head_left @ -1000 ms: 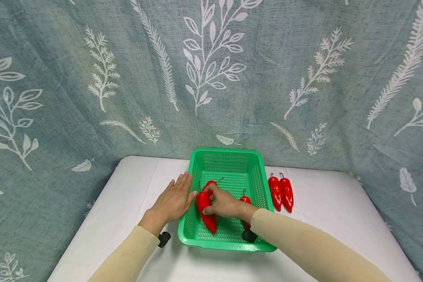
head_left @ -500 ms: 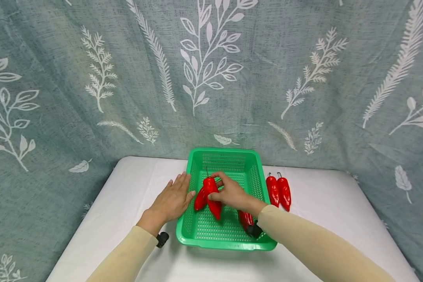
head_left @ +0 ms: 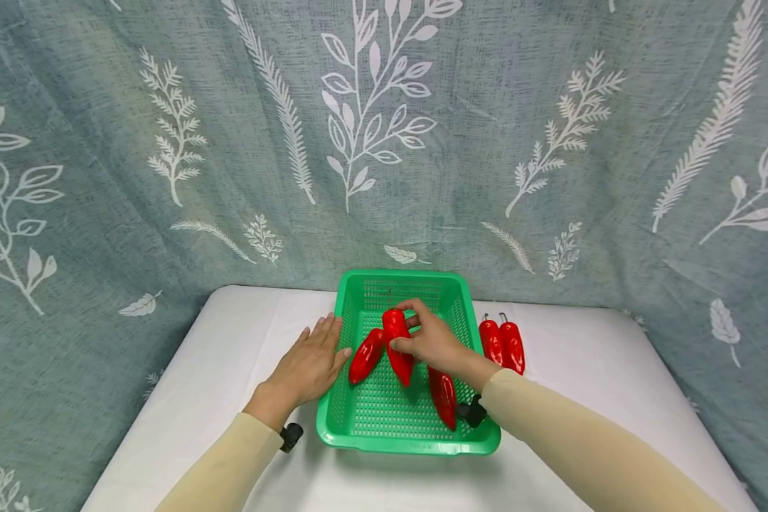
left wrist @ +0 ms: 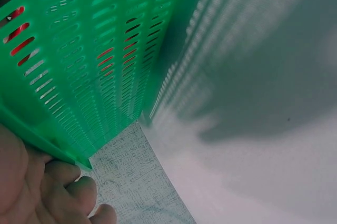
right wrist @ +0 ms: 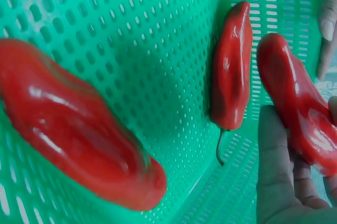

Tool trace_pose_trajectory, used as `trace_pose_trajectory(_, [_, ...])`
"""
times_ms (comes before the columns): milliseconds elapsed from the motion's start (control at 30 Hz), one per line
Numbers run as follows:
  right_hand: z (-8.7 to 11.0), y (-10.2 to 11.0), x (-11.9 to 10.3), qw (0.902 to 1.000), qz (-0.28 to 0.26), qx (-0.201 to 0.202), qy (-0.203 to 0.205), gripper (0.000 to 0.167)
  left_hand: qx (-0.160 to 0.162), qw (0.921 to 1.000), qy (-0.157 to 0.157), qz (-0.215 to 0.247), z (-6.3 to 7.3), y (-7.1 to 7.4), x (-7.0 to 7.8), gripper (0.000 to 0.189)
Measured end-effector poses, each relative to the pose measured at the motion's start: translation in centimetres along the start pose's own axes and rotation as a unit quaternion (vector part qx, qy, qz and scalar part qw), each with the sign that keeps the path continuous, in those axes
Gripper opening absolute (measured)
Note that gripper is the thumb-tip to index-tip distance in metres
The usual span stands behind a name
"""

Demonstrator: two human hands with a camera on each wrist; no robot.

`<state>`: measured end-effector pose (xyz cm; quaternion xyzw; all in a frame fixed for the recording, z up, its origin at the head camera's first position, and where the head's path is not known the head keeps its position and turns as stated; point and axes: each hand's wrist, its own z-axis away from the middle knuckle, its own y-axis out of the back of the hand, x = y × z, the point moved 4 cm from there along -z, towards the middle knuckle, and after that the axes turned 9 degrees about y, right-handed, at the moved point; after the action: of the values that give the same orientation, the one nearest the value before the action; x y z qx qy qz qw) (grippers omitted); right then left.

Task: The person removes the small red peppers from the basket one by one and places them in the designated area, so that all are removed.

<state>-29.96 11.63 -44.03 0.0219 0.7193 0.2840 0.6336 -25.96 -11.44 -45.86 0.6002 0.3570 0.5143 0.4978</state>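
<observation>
Inside a green plastic basket (head_left: 409, 447), my right hand (head_left: 438, 346) holds a glossy red pepper (head_left: 395, 340) between thumb and fingers, its stem end pointing away from me. The right wrist view shows this pepper (right wrist: 295, 95) raised above the perforated floor. To its left lies a second red pepper (head_left: 366, 357); a third pepper (head_left: 443, 400) lies on the right side, partly under my forearm. My left hand (head_left: 307, 366) rests with straight fingers along the basket's left rim. From the left wrist, its curved fingertips (left wrist: 81, 190) show just beside the green wall.
Two more red peppers (head_left: 513, 347) lie side by side on the white tablecloth (head_left: 589, 384), right of the basket. Behind the table hangs a grey-green curtain (head_left: 461, 213) with white leaf prints. Black wrist cameras (head_left: 291, 436) sit under both wrists.
My right hand has lifted the held pepper from the basket's left side and carried it rightward and farther back, uncovering the pepper beneath. The left hand stays at the rim.
</observation>
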Motion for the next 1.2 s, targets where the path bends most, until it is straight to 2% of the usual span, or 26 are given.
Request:
trace_pose_trajectory(500, [0.8, 2.1, -0.4, 0.995, 0.096, 0.03, 0.006, 0.067, 0.003, 1.0, -0.005, -0.004, 0.0, 0.0, 0.1, 0.071])
trace_pose_trajectory(1200, [1.7, 4.7, -1.1, 0.9952, 0.078, 0.056, -0.016, 0.07, 0.016, 0.9997, -0.013, -0.015, 0.2, 0.2, 0.3, 0.07])
